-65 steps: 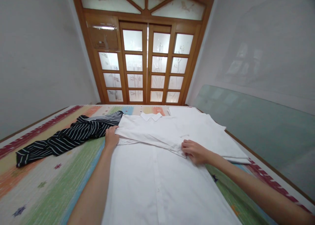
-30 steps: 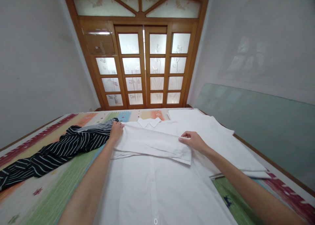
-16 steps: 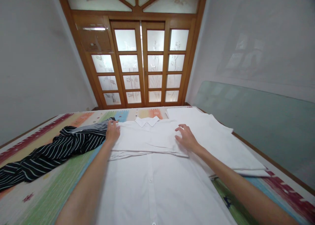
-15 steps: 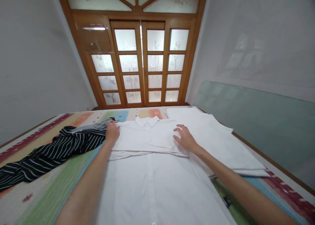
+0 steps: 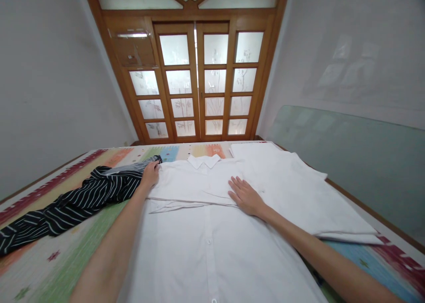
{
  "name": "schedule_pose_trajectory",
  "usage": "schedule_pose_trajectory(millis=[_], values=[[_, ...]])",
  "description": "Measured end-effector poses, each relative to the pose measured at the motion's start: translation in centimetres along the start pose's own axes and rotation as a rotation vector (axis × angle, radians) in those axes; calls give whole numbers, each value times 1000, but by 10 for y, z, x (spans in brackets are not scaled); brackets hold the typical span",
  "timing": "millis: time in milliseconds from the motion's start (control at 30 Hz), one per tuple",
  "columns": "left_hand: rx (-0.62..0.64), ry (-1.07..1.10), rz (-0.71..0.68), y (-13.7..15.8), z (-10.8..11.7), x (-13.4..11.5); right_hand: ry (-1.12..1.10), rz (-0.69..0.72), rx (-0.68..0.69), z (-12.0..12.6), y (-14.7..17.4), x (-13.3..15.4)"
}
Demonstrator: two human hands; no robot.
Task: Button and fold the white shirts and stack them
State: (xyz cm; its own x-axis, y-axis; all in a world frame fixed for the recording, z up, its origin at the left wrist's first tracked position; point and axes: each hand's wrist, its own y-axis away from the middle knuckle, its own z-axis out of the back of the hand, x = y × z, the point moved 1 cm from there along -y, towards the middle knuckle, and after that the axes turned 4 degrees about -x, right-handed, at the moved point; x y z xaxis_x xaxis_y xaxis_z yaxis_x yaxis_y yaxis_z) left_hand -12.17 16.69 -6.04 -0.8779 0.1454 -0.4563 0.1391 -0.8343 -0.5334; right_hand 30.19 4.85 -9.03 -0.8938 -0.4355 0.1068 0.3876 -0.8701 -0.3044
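A white button-up shirt (image 5: 186, 245) lies spread out front up, its collar (image 5: 203, 162) at the far end and its sleeves folded across the chest. At the shoulder on the left, my left hand (image 5: 151, 174) has its fingers closed on the shirt's edge; the fingertips are partly hidden. My right hand (image 5: 246, 197) lies flat on the folded sleeve layer, palm down, fingers stretched out. Between the hands the sleeve layers show a few creases.
Black-and-white striped clothing (image 5: 99, 188) lies bunched to the left. Folded white cloth (image 5: 299, 197) lies on the right, beside the shirt. Beneath everything is a multicoloured patterned cover (image 5: 83, 232). A pale green panel (image 5: 348, 152) borders the right; wooden glazed doors (image 5: 199, 82) stand beyond.
My right hand has come down from hovering with curled fingers to lying flat on the shirt, a little nearer to me. My left hand stays at the shoulder. The view has shifted slightly.
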Motion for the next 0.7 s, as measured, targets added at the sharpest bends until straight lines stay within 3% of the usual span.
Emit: schedule_pose_trajectory(millis=[300, 567, 700], values=[[121, 13, 53, -28, 18, -7, 26, 2, -11, -2, 2, 1], [212, 402, 258, -43, 39, -8, 36, 5, 0, 1, 2, 3], [321, 517, 269, -45, 45, -12, 37, 10, -14, -1, 3, 2]])
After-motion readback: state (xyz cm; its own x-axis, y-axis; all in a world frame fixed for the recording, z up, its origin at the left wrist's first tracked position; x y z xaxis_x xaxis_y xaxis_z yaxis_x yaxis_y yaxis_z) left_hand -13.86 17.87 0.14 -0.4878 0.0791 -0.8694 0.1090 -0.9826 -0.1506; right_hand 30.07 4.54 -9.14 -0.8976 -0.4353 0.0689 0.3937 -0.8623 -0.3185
